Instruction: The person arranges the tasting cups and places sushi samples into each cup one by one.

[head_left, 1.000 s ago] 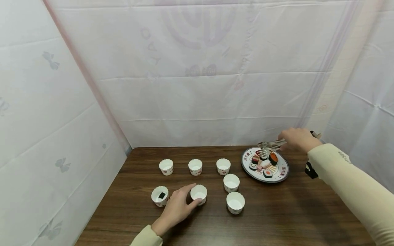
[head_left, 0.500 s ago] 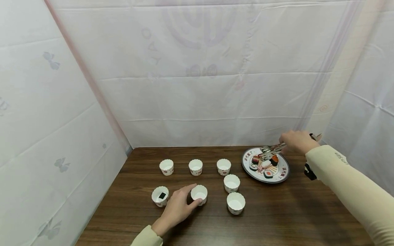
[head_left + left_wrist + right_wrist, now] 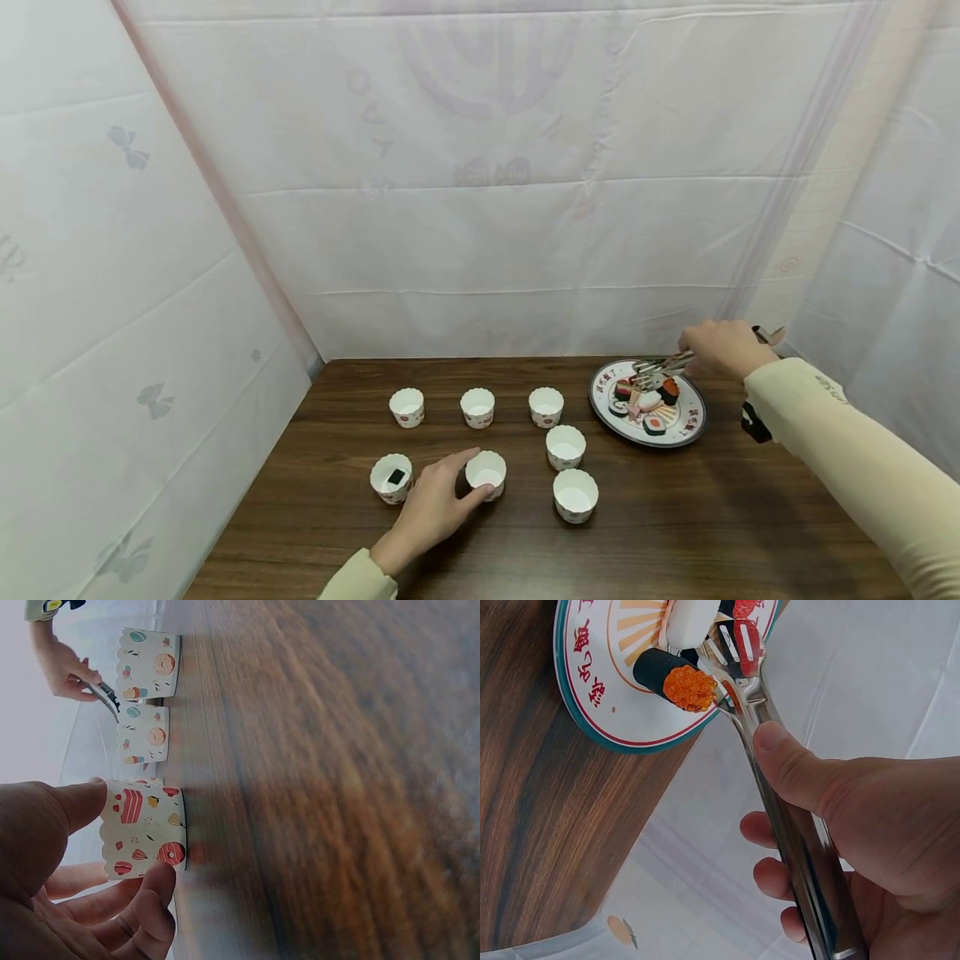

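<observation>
My left hand [image 3: 435,504] holds a white paper baking cup [image 3: 486,473] between thumb and fingers; the left wrist view shows its printed cake and doughnut pattern [image 3: 142,825]. My right hand [image 3: 723,346] grips metal tongs [image 3: 810,877], whose slotted ends reach down over a round plate [image 3: 693,410] of sushi pieces. Close by the tips lies a roe-topped sushi roll [image 3: 690,688]. A red-and-black piece [image 3: 748,646] shows at the tong ends; whether they pinch it, I cannot tell.
Three paper cups stand in a back row, including the middle cup [image 3: 477,408]. Two more, one the front cup [image 3: 575,497], stand right of my left hand. Left of it, another cup [image 3: 384,495] contains a small black piece [image 3: 396,477]. White cloth [image 3: 480,267] hangs behind the table.
The tongs have shifted slightly and lowered among the sushi pieces, their ends drawing closer together. My right hand has dropped a little; the left hand has stayed at its cup.
</observation>
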`<action>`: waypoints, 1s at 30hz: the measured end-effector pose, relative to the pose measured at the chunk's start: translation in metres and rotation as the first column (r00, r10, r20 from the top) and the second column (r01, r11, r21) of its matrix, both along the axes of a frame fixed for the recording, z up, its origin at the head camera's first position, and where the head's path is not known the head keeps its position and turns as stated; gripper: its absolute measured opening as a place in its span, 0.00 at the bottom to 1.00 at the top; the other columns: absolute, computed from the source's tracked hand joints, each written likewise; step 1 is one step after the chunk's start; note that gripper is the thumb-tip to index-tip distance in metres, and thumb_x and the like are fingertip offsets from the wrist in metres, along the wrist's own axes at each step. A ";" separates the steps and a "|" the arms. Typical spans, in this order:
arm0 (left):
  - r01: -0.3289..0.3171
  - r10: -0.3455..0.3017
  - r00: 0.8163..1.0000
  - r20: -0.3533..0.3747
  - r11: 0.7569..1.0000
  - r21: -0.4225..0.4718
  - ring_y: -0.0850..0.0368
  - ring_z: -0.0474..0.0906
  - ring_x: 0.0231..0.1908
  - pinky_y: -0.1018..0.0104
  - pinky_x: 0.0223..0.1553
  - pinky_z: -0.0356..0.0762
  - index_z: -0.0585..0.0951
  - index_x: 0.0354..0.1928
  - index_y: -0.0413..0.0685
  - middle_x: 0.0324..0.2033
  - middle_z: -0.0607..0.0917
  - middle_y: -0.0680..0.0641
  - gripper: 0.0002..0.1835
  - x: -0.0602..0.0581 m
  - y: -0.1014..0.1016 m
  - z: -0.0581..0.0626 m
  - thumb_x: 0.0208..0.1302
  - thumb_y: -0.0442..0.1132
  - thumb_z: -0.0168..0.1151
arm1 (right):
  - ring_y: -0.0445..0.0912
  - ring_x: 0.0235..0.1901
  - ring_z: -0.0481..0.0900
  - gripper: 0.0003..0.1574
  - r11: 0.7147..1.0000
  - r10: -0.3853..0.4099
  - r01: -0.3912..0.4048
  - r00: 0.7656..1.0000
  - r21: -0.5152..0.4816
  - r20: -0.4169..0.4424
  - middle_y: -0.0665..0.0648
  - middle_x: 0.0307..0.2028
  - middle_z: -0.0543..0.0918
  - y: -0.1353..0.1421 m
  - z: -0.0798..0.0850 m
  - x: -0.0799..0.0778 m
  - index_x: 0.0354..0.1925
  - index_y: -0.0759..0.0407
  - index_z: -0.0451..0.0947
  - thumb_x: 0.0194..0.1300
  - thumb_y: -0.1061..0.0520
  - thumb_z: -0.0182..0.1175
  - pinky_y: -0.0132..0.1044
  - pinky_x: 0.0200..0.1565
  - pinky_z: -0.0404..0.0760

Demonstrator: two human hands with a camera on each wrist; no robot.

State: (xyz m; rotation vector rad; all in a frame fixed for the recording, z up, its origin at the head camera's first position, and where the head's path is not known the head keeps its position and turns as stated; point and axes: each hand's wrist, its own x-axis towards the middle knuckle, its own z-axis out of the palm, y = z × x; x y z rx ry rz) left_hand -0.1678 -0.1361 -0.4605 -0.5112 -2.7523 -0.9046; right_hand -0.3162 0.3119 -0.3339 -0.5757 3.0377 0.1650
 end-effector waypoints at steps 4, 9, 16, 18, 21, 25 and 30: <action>0.004 -0.004 1.000 0.006 1.000 0.002 0.44 0.82 0.57 0.45 0.53 0.81 0.81 0.62 0.40 0.56 0.86 0.42 0.30 0.000 0.001 0.000 0.63 0.48 0.74 | 0.60 0.36 0.85 0.16 1.000 -0.002 0.002 1.000 0.010 -0.011 0.61 0.40 0.87 0.001 -0.002 -0.001 0.46 0.57 0.88 0.59 0.54 0.75 0.63 0.31 0.80; 0.005 -0.005 1.000 0.009 1.000 0.005 0.44 0.82 0.57 0.46 0.54 0.80 0.81 0.62 0.40 0.56 0.86 0.42 0.30 -0.001 0.001 -0.001 0.63 0.49 0.74 | 0.60 0.35 0.85 0.15 1.000 0.002 -0.001 1.000 0.009 -0.021 0.61 0.39 0.88 0.002 -0.004 -0.003 0.45 0.57 0.88 0.59 0.54 0.75 0.61 0.30 0.80; 0.011 -0.011 1.000 0.010 1.000 0.007 0.45 0.82 0.58 0.46 0.55 0.80 0.81 0.62 0.40 0.57 0.85 0.42 0.30 -0.003 0.000 -0.001 0.63 0.49 0.74 | 0.61 0.36 0.85 0.18 1.000 0.004 -0.003 1.000 0.012 -0.027 0.62 0.41 0.88 0.003 -0.003 -0.003 0.47 0.57 0.88 0.59 0.53 0.76 0.60 0.29 0.81; 0.013 -0.013 1.000 0.011 1.000 0.007 0.45 0.82 0.58 0.46 0.55 0.79 0.81 0.62 0.39 0.57 0.85 0.42 0.30 -0.003 0.000 -0.001 0.63 0.48 0.75 | 0.62 0.36 0.85 0.20 1.000 0.005 -0.005 0.999 0.006 -0.034 0.63 0.42 0.88 0.003 -0.002 -0.002 0.48 0.58 0.88 0.59 0.53 0.76 0.59 0.29 0.81; 0.014 -0.014 1.000 0.009 1.000 0.005 0.45 0.82 0.58 0.46 0.55 0.79 0.81 0.62 0.39 0.57 0.85 0.42 0.30 -0.003 0.000 -0.001 0.63 0.49 0.75 | 0.62 0.36 0.85 0.22 1.000 0.005 -0.006 0.999 -0.007 -0.054 0.64 0.43 0.87 0.004 0.000 -0.001 0.50 0.59 0.87 0.59 0.53 0.76 0.58 0.28 0.81; 0.015 -0.015 1.000 0.004 1.000 0.005 0.45 0.82 0.57 0.46 0.55 0.80 0.81 0.62 0.40 0.56 0.86 0.42 0.30 -0.004 -0.001 -0.001 0.63 0.49 0.75 | 0.62 0.35 0.85 0.23 1.000 0.013 -0.014 0.996 -0.012 -0.093 0.66 0.44 0.87 0.005 0.004 -0.001 0.51 0.59 0.87 0.58 0.53 0.76 0.57 0.27 0.81; 0.017 -0.017 1.000 0.001 1.000 0.005 0.45 0.82 0.58 0.47 0.56 0.79 0.81 0.62 0.40 0.56 0.86 0.43 0.30 -0.004 -0.001 -0.001 0.63 0.49 0.75 | 0.62 0.33 0.85 0.22 0.999 0.029 -0.031 0.990 -0.014 -0.139 0.66 0.42 0.87 0.008 0.011 0.001 0.51 0.58 0.87 0.58 0.53 0.76 0.57 0.25 0.80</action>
